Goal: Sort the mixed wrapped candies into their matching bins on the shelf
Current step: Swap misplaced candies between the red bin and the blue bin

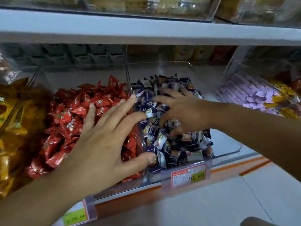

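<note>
Two clear bins stand side by side on the shelf. The left bin [141, 180] is heaped with red wrapped candies [68, 118]. In the right bin [228, 149] lies a pile of dark blue and white wrapped candies [171, 149]. My left hand [104, 136] is spread flat above the red candies, its fingertips reaching over the divider and its thumb touching the dark pile. My right hand [184, 111] lies on the dark candies with three fingers stretched out. Its thumb and forefinger curl down into the pile around a light wrapper; whether they pinch it is unclear.
Yellow packets [13, 121] fill the bin at far left. At right a bin holds purple candies [254, 95] mixed with yellow ones. A grey shelf board [146, 30] hangs close overhead. Price tags [187, 175] clip to the orange shelf edge [231, 165].
</note>
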